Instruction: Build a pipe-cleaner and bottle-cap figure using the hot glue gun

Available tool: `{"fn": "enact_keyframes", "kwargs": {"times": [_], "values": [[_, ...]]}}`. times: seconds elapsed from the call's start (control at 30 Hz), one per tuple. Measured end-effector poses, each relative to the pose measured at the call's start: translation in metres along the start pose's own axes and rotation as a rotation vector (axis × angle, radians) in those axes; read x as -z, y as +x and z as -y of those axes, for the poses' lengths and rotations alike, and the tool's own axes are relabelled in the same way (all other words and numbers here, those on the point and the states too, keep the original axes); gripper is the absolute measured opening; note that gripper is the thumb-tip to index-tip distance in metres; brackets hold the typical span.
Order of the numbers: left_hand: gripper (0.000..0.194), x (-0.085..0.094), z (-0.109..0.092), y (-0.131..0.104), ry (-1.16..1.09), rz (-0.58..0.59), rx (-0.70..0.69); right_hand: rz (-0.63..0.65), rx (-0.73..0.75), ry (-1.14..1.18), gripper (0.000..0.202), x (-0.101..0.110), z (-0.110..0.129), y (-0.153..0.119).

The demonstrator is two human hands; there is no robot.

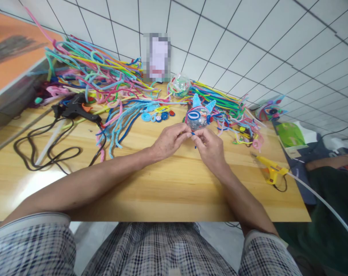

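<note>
My left hand (171, 140) and my right hand (212, 147) meet over the middle of the table, both closed in a fingertip pinch. Between them is a short dark blue pipe cleaner (193, 133), mostly hidden by the fingers. Just beyond stands a clear ball (197, 122) with light blue pipe-cleaner ears (196, 101) and a blue-and-white oval on its front. Left of it lie small coiled pipe-cleaner discs (146, 116) in blue, yellow and red. Another clear ball (179, 85) with coloured bits is farther back.
Heaped pipe cleaners (105, 73) cover the back left, with more (225, 99) at the back right. A black glue gun (76, 107) trails its cord on the left. On the right lies a yellow glue gun (273, 168). A person's arm (329, 163) shows beyond the table's right edge.
</note>
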State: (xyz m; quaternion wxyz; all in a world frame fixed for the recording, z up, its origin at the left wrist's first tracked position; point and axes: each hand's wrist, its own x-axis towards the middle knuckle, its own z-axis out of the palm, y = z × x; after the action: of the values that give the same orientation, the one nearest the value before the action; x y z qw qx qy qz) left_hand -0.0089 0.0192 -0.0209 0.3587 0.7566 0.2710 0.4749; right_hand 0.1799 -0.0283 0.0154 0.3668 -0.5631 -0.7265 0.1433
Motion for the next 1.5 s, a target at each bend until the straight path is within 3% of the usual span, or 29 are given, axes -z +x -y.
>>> {"fn": "enact_keyframes", "kwargs": {"times": [0.23, 0.5, 0.7, 0.9, 1.2, 1.37, 1.5], "values": [[0.024, -0.004, 0.000, -0.001, -0.168, -0.055, 0.165, 0.011, -0.162, 0.224, 0.017, -0.011, -0.005, -0.001], [0.017, 0.003, 0.005, 0.003, 0.073, 0.033, -0.096, 0.019, 0.132, -0.152, 0.013, 0.003, -0.002, -0.002], [0.022, -0.002, -0.002, -0.001, -0.107, -0.013, 0.139, -0.054, 0.015, -0.021, 0.011, -0.003, 0.002, -0.002], [0.036, -0.009, -0.001, -0.002, -0.405, -0.031, 0.267, -0.008, -0.194, 0.272, 0.017, -0.006, 0.002, 0.000], [0.020, 0.007, -0.002, 0.008, -0.079, 0.100, 0.057, 0.041, -0.163, 0.176, 0.013, 0.003, 0.000, 0.003], [0.021, 0.000, -0.005, 0.001, -0.087, -0.013, 0.097, 0.018, -0.174, 0.227, 0.015, -0.004, 0.002, 0.000], [0.024, -0.007, -0.004, -0.003, -0.220, -0.076, 0.189, -0.010, -0.177, 0.269, 0.017, -0.009, 0.002, -0.001]]}}
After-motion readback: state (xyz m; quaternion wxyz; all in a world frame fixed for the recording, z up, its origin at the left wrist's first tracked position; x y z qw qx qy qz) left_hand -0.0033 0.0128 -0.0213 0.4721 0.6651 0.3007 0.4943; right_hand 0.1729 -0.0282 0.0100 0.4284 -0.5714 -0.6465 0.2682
